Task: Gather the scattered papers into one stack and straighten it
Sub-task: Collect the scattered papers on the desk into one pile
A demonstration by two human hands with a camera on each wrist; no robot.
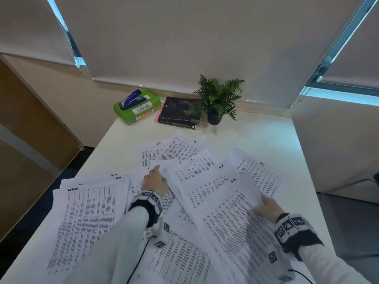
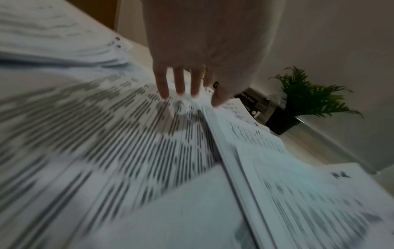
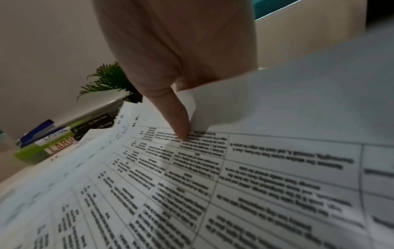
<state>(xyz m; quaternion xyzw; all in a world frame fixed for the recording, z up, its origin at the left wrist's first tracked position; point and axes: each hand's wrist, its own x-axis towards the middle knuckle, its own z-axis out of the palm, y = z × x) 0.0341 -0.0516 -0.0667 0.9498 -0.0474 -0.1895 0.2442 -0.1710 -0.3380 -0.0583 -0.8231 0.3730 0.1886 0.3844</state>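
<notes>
Desk: papers fanned over near half, 9 to 3 o'clock, overlapping, edges askew. No single stack yet; judged: gathering step, early.

Your right hand, 4 o'clock: thumb on top, fingers under edge of raised sheaf, pinching it.

Your left hand, centre: fingers straight, spread, tips pressing sheets flat.

Next, judged: slide right sheaf toward left hand, sweep in 9 o'clock pile and 12 o'clock strays. Loose sheets slip; square edges only after all collected.
</notes>
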